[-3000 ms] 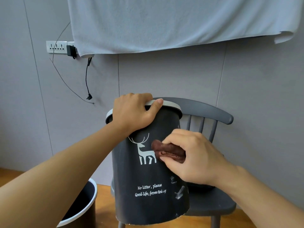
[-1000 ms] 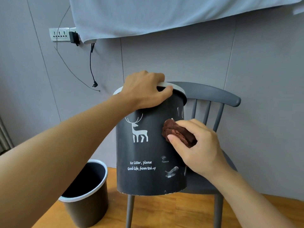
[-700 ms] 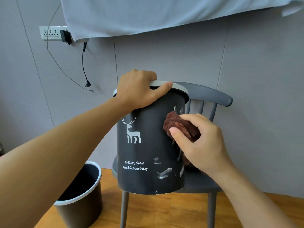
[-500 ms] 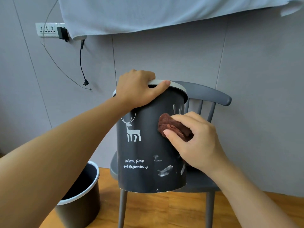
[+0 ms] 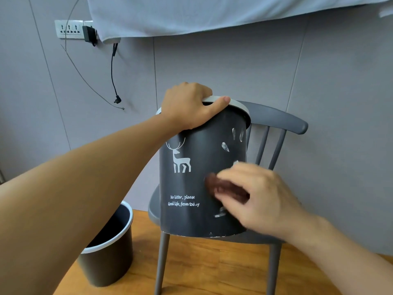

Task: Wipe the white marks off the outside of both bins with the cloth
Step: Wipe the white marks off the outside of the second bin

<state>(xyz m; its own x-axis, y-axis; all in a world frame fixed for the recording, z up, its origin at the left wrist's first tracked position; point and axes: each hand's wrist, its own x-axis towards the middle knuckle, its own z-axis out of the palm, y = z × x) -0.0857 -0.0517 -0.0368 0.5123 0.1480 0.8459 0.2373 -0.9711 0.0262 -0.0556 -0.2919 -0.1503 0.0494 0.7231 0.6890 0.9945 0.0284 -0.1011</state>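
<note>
Left hand (image 5: 188, 107) clamped over the pale rim of the dark grey cylindrical plastic bin (image 5: 197, 184), fingers hooked down inside the opening, thumb stretched flat along the rim toward the right, forearm reaching in from the lower left. Bin tilted on the seat of the grey spindle-backed chair (image 5: 276, 122), white deer print and two lines of white lettering facing the camera. Right hand (image 5: 258, 196) blurred, curled round the wadded dark brown cloth (image 5: 221, 187) and pressing it against the bin's outer wall, just right of the lettering; wrist bent, forearm coming up from the lower right corner. White smear marks (image 5: 225, 146) scattered on the wall above the cloth, near the rim, with another (image 5: 220, 213) just below the cloth. Second dark bin with a pale rim (image 5: 108, 245) upright on the wooden floor (image 5: 212, 269), left of the chair and well apart from both hands. Pale blue towel (image 5: 212, 13) hung across the grey wall above; white socket strip (image 5: 68, 29) with a black plug and dangling cable at upper left.
</note>
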